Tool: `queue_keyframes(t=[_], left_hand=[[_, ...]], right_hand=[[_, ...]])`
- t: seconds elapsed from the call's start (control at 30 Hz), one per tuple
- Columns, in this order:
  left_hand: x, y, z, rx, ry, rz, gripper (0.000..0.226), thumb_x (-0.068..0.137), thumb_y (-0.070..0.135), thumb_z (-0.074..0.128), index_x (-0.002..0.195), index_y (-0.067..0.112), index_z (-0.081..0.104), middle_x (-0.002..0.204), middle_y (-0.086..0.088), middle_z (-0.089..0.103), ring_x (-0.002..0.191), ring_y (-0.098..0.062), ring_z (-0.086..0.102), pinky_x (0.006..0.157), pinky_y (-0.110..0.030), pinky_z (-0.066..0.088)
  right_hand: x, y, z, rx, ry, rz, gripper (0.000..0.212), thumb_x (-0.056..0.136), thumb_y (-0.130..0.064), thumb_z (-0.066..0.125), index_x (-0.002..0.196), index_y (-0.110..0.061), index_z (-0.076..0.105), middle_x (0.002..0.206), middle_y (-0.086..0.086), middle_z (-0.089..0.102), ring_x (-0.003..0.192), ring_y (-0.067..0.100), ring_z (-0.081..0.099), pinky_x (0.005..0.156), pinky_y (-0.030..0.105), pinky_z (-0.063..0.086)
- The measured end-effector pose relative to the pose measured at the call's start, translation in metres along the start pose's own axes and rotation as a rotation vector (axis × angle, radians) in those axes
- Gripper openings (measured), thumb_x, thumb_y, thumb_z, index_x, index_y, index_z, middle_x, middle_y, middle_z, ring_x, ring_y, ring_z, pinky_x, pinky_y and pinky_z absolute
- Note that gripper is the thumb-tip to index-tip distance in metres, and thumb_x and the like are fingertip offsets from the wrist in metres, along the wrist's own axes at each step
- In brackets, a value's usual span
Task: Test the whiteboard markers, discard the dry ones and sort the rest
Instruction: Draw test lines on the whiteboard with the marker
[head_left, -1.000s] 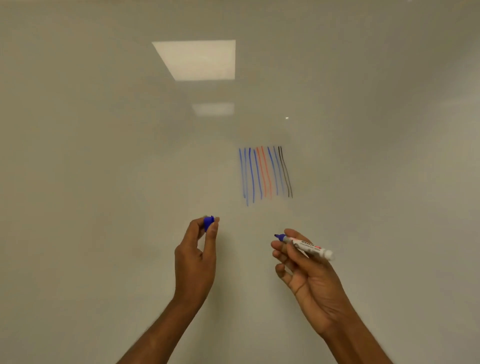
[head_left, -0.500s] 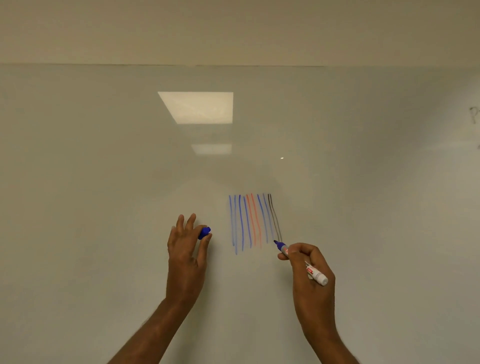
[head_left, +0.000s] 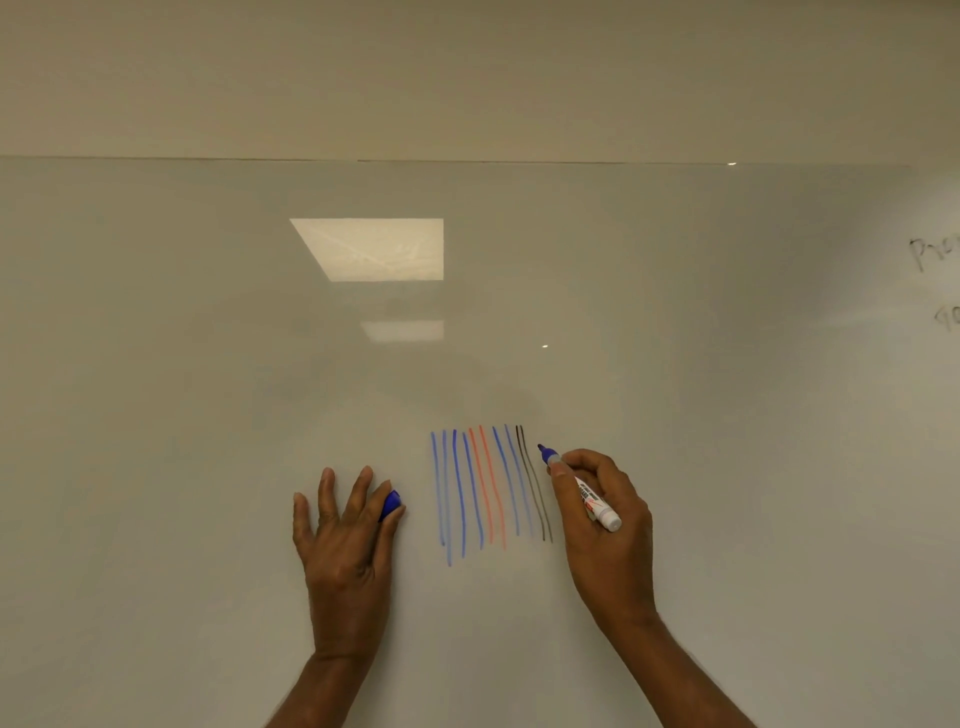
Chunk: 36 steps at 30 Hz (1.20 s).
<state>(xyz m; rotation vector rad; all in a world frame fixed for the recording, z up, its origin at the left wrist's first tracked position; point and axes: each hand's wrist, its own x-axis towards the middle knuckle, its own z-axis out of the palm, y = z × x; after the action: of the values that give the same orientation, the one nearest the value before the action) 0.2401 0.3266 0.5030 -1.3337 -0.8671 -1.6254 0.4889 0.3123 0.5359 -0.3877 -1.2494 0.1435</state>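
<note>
Left hand (head_left: 345, 535) pinches the blue cap (head_left: 390, 505) between thumb and forefinger, other fingers spread on the whiteboard (head_left: 208, 415). Right hand (head_left: 605, 530) grips the uncapped blue marker (head_left: 587, 493), tip pointing up, just right of the test strokes (head_left: 491, 488). Faint writing (head_left: 935, 254) sits far right.

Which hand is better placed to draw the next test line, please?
Right. The right hand grips the uncapped marker, its blue tip close to the board, just right of the black lines. The left hand holds only the cap.
</note>
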Motion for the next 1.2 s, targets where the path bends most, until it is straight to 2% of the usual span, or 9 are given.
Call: queue_keyframes(t=[0.43,0.67,0.73,0.83,0.97,1.2], left_hand=[[-0.002,-0.002,0.004,0.051,0.001,0.027,0.042,0.096,0.032,0.06,0.127,0.005,0.069,0.136,-0.01,0.062,0.145,-0.037,0.043,0.119,-0.067,0.024],[-0.001,-0.003,0.004,0.047,0.01,0.036,0.04,0.096,0.03,0.061,0.128,0.007,0.067,0.136,-0.011,0.063,0.145,-0.038,0.043,0.12,-0.067,0.023],[0.0,-0.001,0.004,0.05,0.018,0.037,0.04,0.097,0.03,0.061,0.127,0.005,0.069,0.135,-0.012,0.063,0.144,-0.038,0.044,0.12,-0.066,0.023],[-0.001,0.001,0.003,0.051,0.026,0.037,0.039,0.097,0.029,0.061,0.125,0.004,0.07,0.135,-0.012,0.064,0.143,-0.039,0.044,0.122,-0.064,0.022],[-0.002,-0.001,0.004,0.066,0.018,0.039,0.04,0.096,0.03,0.061,0.127,0.004,0.069,0.136,-0.011,0.063,0.144,-0.038,0.044,0.12,-0.066,0.024],[-0.002,-0.003,0.004,0.065,0.023,0.047,0.039,0.096,0.028,0.063,0.126,0.005,0.069,0.136,-0.01,0.063,0.144,-0.037,0.045,0.119,-0.066,0.025]], right_hand=[[0.015,0.013,0.015,-0.04,-0.002,-0.072,0.004,0.096,-0.024,0.067,0.097,-0.021,0.067,0.085,-0.007,0.069,0.078,0.016,0.067,0.067,0.037,0.059],[-0.036,0.022,-0.015,-0.091,-0.012,-0.003,0.006,0.091,-0.028,0.067,0.09,-0.022,0.068,0.076,-0.006,0.068,0.069,0.014,0.065,0.061,0.02,0.052],[-0.048,0.026,-0.024,-0.117,-0.03,0.042,0.007,0.089,-0.03,0.067,0.088,-0.023,0.068,0.075,-0.005,0.068,0.068,0.014,0.065,0.06,0.023,0.053],[-0.048,0.024,-0.029,-0.119,-0.054,0.086,0.007,0.09,-0.023,0.07,0.085,-0.026,0.068,0.073,-0.005,0.068,0.066,0.015,0.064,0.058,0.033,0.054],[-0.017,0.006,-0.019,-0.098,-0.019,-0.008,0.007,0.094,-0.022,0.067,0.088,-0.023,0.066,0.073,-0.004,0.066,0.066,0.017,0.062,0.057,0.034,0.052],[0.019,0.005,0.001,-0.093,-0.033,-0.048,0.003,0.097,-0.023,0.066,0.099,-0.022,0.067,0.086,-0.005,0.069,0.079,0.016,0.066,0.067,0.039,0.058]])
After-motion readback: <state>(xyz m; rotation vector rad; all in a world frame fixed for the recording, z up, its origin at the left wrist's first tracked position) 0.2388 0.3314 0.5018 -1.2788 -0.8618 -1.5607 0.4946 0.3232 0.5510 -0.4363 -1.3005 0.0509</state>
